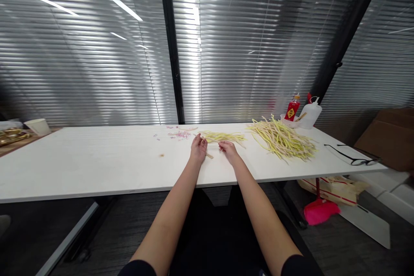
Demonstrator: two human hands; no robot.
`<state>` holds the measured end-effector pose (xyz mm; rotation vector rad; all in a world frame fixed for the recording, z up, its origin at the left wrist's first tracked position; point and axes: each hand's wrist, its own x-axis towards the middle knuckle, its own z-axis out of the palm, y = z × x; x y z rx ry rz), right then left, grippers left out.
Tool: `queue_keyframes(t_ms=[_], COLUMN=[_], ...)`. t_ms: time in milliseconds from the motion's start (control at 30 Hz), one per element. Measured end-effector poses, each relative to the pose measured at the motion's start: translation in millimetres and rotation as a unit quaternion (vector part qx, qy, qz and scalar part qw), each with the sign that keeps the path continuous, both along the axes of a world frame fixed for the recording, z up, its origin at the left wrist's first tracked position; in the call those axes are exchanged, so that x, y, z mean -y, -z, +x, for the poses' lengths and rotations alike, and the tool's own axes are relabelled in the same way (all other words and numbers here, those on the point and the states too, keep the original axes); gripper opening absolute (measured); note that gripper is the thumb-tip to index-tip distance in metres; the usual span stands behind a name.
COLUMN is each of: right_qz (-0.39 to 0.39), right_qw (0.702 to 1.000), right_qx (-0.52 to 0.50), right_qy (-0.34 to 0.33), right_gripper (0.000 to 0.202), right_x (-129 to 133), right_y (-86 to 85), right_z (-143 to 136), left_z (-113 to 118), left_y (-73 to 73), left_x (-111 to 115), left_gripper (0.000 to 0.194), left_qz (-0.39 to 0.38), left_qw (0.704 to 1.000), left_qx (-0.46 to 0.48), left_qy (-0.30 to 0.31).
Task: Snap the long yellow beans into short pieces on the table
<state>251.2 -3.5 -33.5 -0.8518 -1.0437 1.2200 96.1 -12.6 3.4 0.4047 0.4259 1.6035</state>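
At white table (113,159) before slatted blinds (233,60) | apparently pinching thin strand (212,141) between narrowed left hand (198,148) and right hand (228,150) | with bunch (228,136) just beyond, pile (281,139) off to right | judged light, bendy, easily snapped, best taken near ends

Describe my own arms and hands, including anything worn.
Your left hand and right hand are bare, without gloves. No watch or bracelet shows on either wrist. Dark, nearly black sleeves end above uncovered forearms. Any ring would be too small to make out.
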Motion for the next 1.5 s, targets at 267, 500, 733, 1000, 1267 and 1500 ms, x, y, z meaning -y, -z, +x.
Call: queue_keyframes(t_ms=[267,500,733,1000,1267,1500], right_qz=[-0.001,0.002,0.000,0.001,-0.005,-0.017], right_qw=[1.000,1.000,1.000,1.000,1.000,0.996], right_qx=[-0.004,0.005,-0.001,0.002,-0.008,-0.052], right_qy=[0.001,0.011,0.009,0.007,0.019,0.066], right_gripper=[0.018,0.021,0.018,0.016,0.017,0.017], right_x=[-0.6,1.4,1.0,-0.1,-0.5,-4.7], right_y=[1.8,-1.3,-1.3,1.2,0.6,3.0], right_z=[0.1,-0.8,-1.6,-0.6,-0.1,-0.7], left_z=[-2.0,-2.3,-3.4,-4.5,-5.7,-2.8], left_y=[-0.7,2.9,2.6,0.4,4.8,0.3], left_x=[-2.0,-5.2,-5.4,-2.7,-6.7,-2.6], left_gripper=[0.012,0.014,0.012,0.012,0.014,0.018], left_qz=[-0.031,-0.022,-0.030,-0.051,-0.058,-0.034], left_qw=[0.999,0.998,0.998,0.997,0.996,0.998], left_qx=[0.019,0.012,0.013,0.035,0.030,0.020], left_qy=[-0.032,-0.053,-0.049,-0.050,-0.062,-0.045])
